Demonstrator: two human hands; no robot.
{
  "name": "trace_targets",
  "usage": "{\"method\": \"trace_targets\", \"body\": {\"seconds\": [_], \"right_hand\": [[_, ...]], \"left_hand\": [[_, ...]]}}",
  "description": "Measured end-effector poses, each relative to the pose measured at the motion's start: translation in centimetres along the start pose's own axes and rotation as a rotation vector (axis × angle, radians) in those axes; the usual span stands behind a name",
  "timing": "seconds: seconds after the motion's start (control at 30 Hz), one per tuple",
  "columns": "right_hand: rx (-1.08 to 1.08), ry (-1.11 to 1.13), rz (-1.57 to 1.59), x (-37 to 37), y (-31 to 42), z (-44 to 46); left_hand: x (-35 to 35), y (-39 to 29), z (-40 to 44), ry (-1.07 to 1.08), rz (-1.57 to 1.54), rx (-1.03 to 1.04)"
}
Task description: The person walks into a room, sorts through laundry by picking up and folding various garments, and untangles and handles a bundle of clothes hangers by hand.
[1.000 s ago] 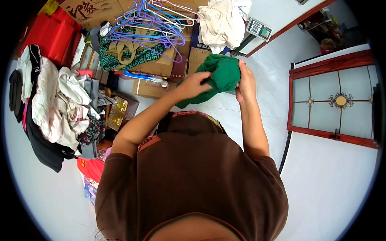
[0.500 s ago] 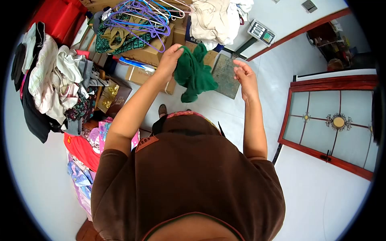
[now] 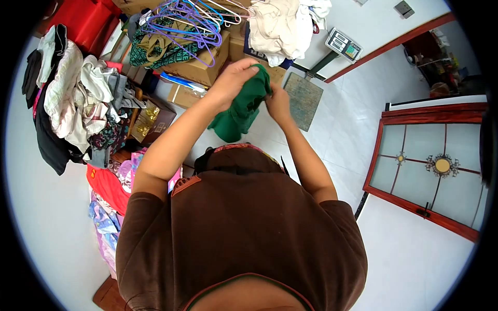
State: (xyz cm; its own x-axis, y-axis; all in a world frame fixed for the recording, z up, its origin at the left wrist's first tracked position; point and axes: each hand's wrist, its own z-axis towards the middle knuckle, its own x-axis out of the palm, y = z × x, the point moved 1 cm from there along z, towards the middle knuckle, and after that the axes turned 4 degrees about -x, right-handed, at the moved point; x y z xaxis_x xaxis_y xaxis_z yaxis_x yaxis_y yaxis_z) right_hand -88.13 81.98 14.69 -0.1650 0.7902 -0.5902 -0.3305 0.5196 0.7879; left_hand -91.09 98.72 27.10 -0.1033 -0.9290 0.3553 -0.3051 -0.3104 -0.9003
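Observation:
A dark green cloth garment point(image 3: 239, 111) hangs in the air in front of my body, its lower part loose and folded. My left hand point(image 3: 234, 83) grips its upper edge, thumb on top. At the right edge of the cloth, my right hand point(image 3: 278, 105) has its fingers closed on the fabric. Which kind of garment it is cannot be made out from its folds. Just beyond my hands lie cardboard boxes and the flat plate of a platform scale point(image 3: 303, 99).
Purple, blue and white hangers point(image 3: 181, 26) lie on a patterned bag point(image 3: 150, 52) atop cardboard boxes point(image 3: 199, 67). Pale clothes point(image 3: 277, 31) are piled behind. Heaped clothes point(image 3: 78, 98) stand at left, with a red garment point(image 3: 108, 187) below. A framed glass door point(image 3: 423, 166) is at right.
My right hand has moved left from empty air and taken hold of the green garment. My left hand has shifted slightly right, and the cloth now hangs lower and more to the left.

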Motion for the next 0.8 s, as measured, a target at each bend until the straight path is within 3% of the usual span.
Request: {"method": "trace_targets", "body": {"seconds": [0.07,0.13,0.23,0.33,0.47,0.6,0.7,0.8], "right_hand": [[0.048,-0.119,0.087,-0.4,-1.2,0.6],[0.113,-0.169,0.162,-0.7,-3.0,1.4],[0.236,-0.132,0.529,-2.1,-2.6,1.6],[0.318,-0.133,0.774,-3.8,-0.3,1.7],[0.289,-0.152,0.764,-6.2,1.0,2.3],[0.271,-0.241,0.728,-6.8,1.8,2.3],[0.266,-0.298,0.467,-5.7,-0.5,2.0],[0.066,-0.447,0.021,-2.2,-1.0,0.7]], "left_hand": [[-1.4,-1.1,-1.0,-0.008,-0.062,-0.031],[-4.0,-1.3,-1.3,-0.082,0.104,0.000],[-8.2,-0.6,-1.3,-0.155,0.413,0.087],[-9.3,-1.4,-3.1,-0.089,1.083,0.205],[-9.8,0.1,-3.8,0.000,1.559,0.334],[-11.5,1.5,-2.1,0.009,1.440,0.438],[-10.9,2.2,-0.1,0.015,0.933,0.490],[-9.0,2.1,0.6,-0.116,0.512,0.225]]}}
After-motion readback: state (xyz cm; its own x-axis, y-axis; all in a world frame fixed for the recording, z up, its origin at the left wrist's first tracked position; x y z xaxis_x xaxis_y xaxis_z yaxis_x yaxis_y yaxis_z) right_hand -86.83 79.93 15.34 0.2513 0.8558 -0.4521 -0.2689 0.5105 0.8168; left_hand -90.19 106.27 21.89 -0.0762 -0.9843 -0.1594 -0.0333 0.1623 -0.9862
